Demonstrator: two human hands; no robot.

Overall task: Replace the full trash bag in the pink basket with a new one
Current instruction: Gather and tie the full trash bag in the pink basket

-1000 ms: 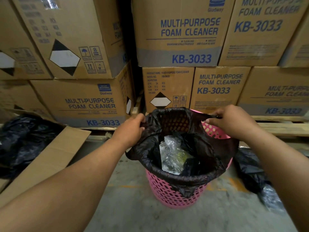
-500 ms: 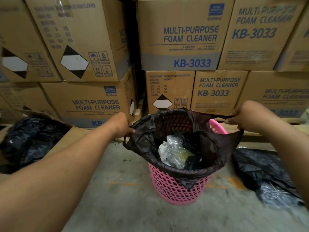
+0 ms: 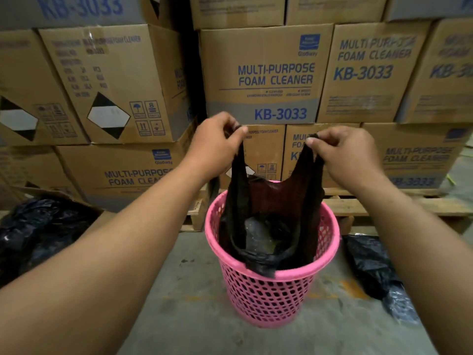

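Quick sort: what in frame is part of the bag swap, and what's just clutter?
Part of the job:
- pink basket
- black trash bag, still in the basket
- left hand and right hand, each pinching a bag handle

Just lying about:
- stacked foam cleaner cartons
- wooden pallet
- loose black plastic on the floor, left and right
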